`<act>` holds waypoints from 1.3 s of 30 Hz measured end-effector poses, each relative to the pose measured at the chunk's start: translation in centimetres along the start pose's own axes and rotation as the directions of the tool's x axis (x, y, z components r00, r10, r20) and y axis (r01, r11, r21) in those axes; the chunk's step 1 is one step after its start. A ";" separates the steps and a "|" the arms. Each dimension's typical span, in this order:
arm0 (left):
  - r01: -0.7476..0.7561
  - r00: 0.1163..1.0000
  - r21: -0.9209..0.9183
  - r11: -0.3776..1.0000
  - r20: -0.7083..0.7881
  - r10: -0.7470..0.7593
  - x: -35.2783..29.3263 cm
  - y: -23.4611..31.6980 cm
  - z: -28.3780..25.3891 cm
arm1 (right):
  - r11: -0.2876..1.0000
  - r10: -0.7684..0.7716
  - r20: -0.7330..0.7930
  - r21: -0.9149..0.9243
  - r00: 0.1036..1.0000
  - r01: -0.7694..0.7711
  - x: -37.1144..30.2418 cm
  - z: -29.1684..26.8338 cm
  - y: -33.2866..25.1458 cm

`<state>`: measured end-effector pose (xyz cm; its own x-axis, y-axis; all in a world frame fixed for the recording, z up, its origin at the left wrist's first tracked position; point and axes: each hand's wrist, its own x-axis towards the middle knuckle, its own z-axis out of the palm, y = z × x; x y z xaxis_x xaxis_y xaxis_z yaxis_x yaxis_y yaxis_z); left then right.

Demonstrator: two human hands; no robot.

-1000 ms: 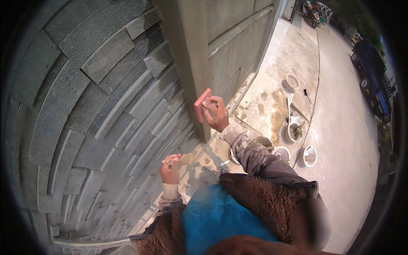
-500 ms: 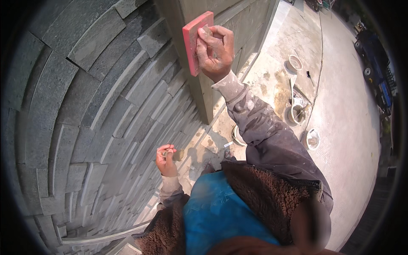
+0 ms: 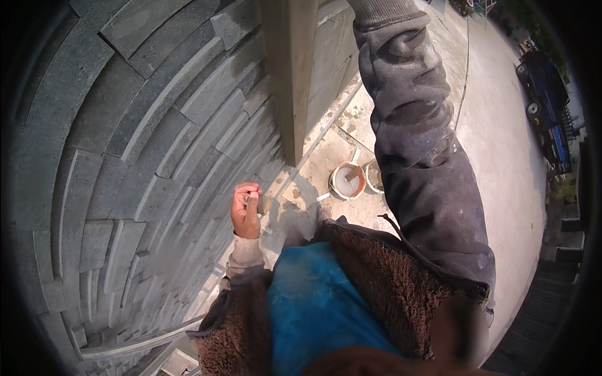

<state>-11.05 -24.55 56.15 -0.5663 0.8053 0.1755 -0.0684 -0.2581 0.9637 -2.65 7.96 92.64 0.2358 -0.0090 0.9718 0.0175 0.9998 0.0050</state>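
Note:
My left hand (image 3: 246,213) is raised beside the grey stacked-stone wall (image 3: 150,150), its fingers curled in toward the thumb. At the fingertips is a small tan, flat-looking piece (image 3: 266,204); its kind is too small to make out. The right forearm, in a dusty dark sleeve (image 3: 414,125) with a grey cuff (image 3: 387,11), stretches up past the top edge. My right hand lies beyond the picture, so its grip is hidden. Between the stone wall and the sleeve stands a smooth grey-brown pillar (image 3: 291,81).
On the ground below the pillar, a bucket (image 3: 342,194) holds pale mix and a stick-like tool. A second bucket (image 3: 374,178) is partly covered by the sleeve. A dark vehicle (image 3: 545,106) stands far right on the concrete (image 3: 501,169).
My right hand, which held a pink-red float against the pillar, has gone up out of the picture. The view has shifted; the bucket with mix now shows. The left hand stays curled.

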 end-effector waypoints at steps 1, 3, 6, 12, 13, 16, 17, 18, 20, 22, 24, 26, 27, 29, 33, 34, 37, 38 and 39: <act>0.044 0.998 0.052 0.998 0.031 -0.046 0.1 0.3 -0.1 | 0.997 0.040 0.005 -0.069 0.999 -0.039 -4.6 -1.7 -0.3; 0.128 0.989 0.168 0.977 0.052 -0.138 -0.7 1.4 -0.9 | 0.967 0.212 0.062 -0.158 0.975 -0.201 -16.0 -4.9 -1.1; 0.038 0.998 0.110 0.993 0.047 -0.043 0.1 0.9 -0.2 | 0.780 0.622 0.268 -0.302 0.736 -0.549 -36.9 -13.3 -4.7; -0.357 0.925 -0.055 0.932 0.117 0.362 1.8 3.5 3.6 | -0.233 0.919 0.350 0.114 -0.181 -0.966 -39.7 -23.8 -16.0; -0.341 0.909 -0.133 0.931 0.204 0.362 1.9 3.4 4.7 | -0.332 0.893 0.374 0.170 -0.250 -0.928 -37.7 -23.8 -16.6; -0.339 0.792 -0.288 0.896 0.426 0.437 2.7 2.3 7.7 | -0.316 0.909 0.388 0.413 -0.149 -0.854 -34.2 -24.5 -13.4; -0.368 0.748 -0.277 0.888 0.478 0.460 2.7 1.8 8.4 | -0.292 0.915 0.388 0.454 -0.108 -0.842 -31.3 -24.9 -10.9; -0.304 0.764 -0.329 0.894 0.476 0.435 2.5 0.8 8.7 | -0.188 0.949 0.313 0.485 -0.031 -0.854 -27.1 -24.3 -9.2; -0.209 0.798 -0.328 0.921 0.487 0.355 1.6 -1.2 7.9 | -0.048 0.948 0.306 0.411 0.088 -0.910 -20.9 -25.5 -5.7; -0.104 0.844 -0.309 0.945 0.476 0.248 0.8 -3.3 6.1 | 0.216 0.939 0.233 0.173 0.253 -0.961 -12.9 -22.8 -6.1; 0.008 0.869 -0.299 0.954 0.474 0.141 0.8 -4.8 4.0 | 0.638 0.754 0.339 -0.174 0.563 -0.750 -5.6 -19.9 -7.4; 0.005 0.890 -0.173 0.985 0.449 0.074 1.1 -4.0 2.0 | 0.896 0.115 0.403 -0.437 0.908 0.080 1.8 -15.3 -8.6; -0.042 0.896 -0.093 0.995 0.437 0.078 2.1 -3.5 1.3 | 0.803 -0.043 0.446 -0.516 0.894 0.297 5.2 -13.4 -9.2; -0.088 0.873 -0.088 0.992 0.473 0.119 3.0 -4.1 -0.2 | 0.656 -0.229 0.627 -0.466 0.744 0.594 11.1 -9.9 -10.2; -0.150 0.801 -0.151 0.977 0.561 0.210 5.7 -2.9 -0.9 | 0.418 -0.341 0.787 -0.362 0.513 0.833 17.1 -6.0 -10.5; -0.138 0.797 -0.158 0.978 0.569 0.204 6.0 -1.6 -1.1 | 0.415 -0.325 0.781 -0.388 0.533 0.823 17.5 -4.8 -11.2; -0.066 0.813 -0.200 0.978 0.557 0.168 6.4 -0.1 -1.8 | 0.433 -0.284 0.770 -0.430 0.572 0.792 18.0 -1.8 -12.2; -0.041 0.833 -0.208 0.977 0.534 0.148 6.3 0.1 -2.5 | 0.457 -0.286 0.765 -0.420 0.577 0.784 18.1 -0.9 -11.5; -0.063 0.821 -0.139 0.988 0.556 0.131 6.3 0.0 -3.2 | 0.476 -0.282 0.765 -0.413 0.579 0.777 18.3 -0.4 -10.7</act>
<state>-17.26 -21.17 56.64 -0.0170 0.9240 0.3821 -0.1456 -0.3803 0.9133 1.89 -2.88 110.24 -0.6117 -0.2748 0.7418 0.5923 0.4626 0.6597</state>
